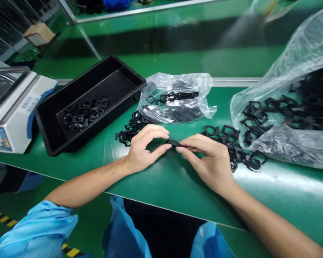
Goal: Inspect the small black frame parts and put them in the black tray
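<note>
One long green table [174, 193] is spread beneath both sets of fingers, and everything else on it can be placed from them. Well to the right of the fingers, a large clear bag [296, 143] is seen lying open, amply filled with black rings. Beyond the left fingers and further left, a black tray [107, 84] is set at a slant, and beside its far side, furthest from the fingers, a white machine [13, 118] is partly cut off by the picture's edge. Straight ahead of the fingers, a smaller clear bag [177, 111] is laid, with more rings held inside. Just beyond the right hand, a loose heap [237, 150] is spilled from the large bag's mouth; just behind the left fingers, another heap [131, 127] is gathered. Within the tray, a low cluster of rings [83, 114] is contained. By the right hand [212, 157], whose thumb and fingertips are pressed together, one end of a thin black piece [173, 143] is pinched; its other end is met by the left hand [144, 150], whose thumb and forefinger are curved and parted, though firm contact cannot be told. Judged from these amounts, only a modest share seems done, if the tray is for handled rings, and far more appears to be left.
</note>
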Demonstrator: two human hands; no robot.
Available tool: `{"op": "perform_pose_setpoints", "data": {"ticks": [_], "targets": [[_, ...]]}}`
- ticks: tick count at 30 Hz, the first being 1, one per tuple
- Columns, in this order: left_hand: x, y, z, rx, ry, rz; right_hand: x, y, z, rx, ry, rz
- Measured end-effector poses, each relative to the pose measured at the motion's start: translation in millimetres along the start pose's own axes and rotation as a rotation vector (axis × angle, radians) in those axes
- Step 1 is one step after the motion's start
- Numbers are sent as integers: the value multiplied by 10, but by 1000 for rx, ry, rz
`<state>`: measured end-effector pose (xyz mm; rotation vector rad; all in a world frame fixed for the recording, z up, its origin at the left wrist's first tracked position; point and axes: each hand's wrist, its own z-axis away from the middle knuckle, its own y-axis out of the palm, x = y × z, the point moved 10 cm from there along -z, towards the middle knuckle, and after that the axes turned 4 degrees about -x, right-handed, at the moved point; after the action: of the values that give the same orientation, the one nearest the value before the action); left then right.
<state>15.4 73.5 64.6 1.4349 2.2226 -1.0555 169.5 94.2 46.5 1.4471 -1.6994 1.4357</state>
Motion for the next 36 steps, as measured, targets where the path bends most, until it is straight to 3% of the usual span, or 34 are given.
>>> {"op": "perform_pose_setpoints", "data": {"ticks": [9,19,21,25,28,30,33,36], "targets": [[85,42,19,23,-88,120,86,-23,-7,-16,-77,24],[66,78,38,57,-136,130,-96,-23,1,-22,119,-97],[98,93,55,52,-186,136,-166,0,-5,-4,208,-171],[226,120,69,44,-301,247,-421,175,50,72,550,-506],[187,88,23,55,-207,210,-541,299,116,109,758,-704],[119,56,-3,59,-111,141,-559,366,150,157,823,-770],[71,19,-16,49,-51,95,-534,380,151,204,781,-713],[76,-6,-25,29,-54,96,-445,160,40,79,542,-431]]}}
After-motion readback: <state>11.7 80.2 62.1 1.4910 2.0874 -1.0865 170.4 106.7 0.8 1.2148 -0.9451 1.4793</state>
